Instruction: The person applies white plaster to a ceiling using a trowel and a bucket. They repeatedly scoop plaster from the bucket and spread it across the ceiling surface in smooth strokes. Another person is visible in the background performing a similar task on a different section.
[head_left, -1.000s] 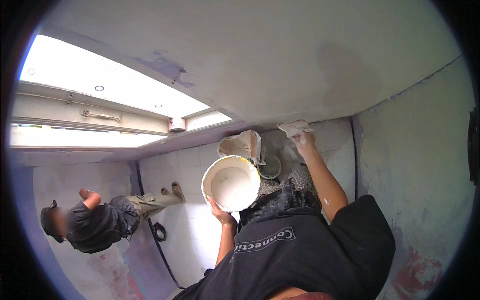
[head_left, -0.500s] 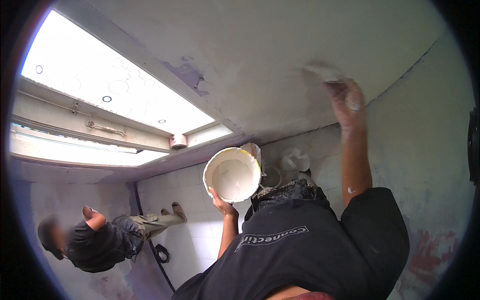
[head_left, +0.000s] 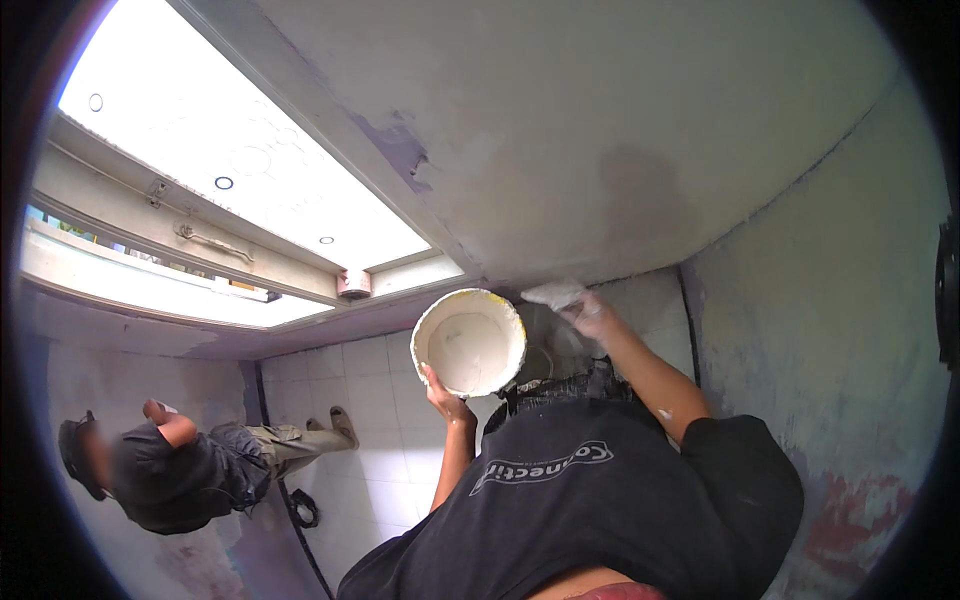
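A round bucket (head_left: 417,338) with a white-crusted rim and a yellow patch holds a pale, creamy filler (head_left: 470,345). My left hand (head_left: 445,395) grips its near left side, with the thumb over the rim. Just right of the bucket, my right hand (head_left: 593,318) is closed around a flat spreader (head_left: 552,293) coated in white; blur hides its exact shape. The spreader is close to the bucket's rim, apart from it. Beyond both hands stands a wall (head_left: 520,130) with a smeared whitish coat and a darker patch at its right.
A bright window (head_left: 250,150) with a handled frame fills the upper left; a small can (head_left: 353,284) stands on its sill. At lower left, another person (head_left: 180,470) stands on the tiled floor (head_left: 380,440) near a dark coil (head_left: 304,508). A side wall (head_left: 820,270) rises at right.
My right hand has come down and left from the wall to beside the bucket, bringing the spreader with it. My left hand still holds the bucket.
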